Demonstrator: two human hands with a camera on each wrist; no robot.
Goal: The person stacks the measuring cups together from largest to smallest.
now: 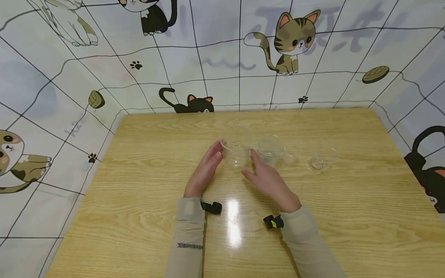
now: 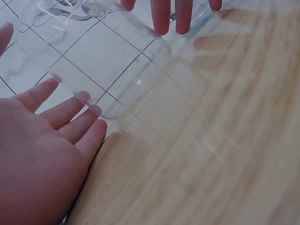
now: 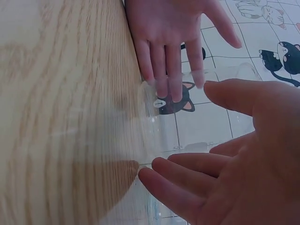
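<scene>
A large clear beaker (image 1: pixel 236 152) stands upright on the wooden table, between the two hands. In the left wrist view, faint graduation marks show on the beaker's (image 2: pixel 117 56) wall. My left hand (image 1: pixel 204 170) is at its left side, fingers extended, with fingertips against the glass. On the other side is my right hand (image 1: pixel 272 183), thumb and fingers spread, close to the beaker; whether it touches is hard to tell. A second, smaller clear beaker (image 1: pixel 270 148) stands just beyond the right fingers.
Right of the beakers sits a small clear glass vessel (image 1: pixel 289 157), and farther right another transparent vessel (image 1: pixel 318 162), its shape hard to make out. Walls with cat drawings (image 1: pixel 295 42) border the wooden table (image 1: pixel 146 173) at the back and sides.
</scene>
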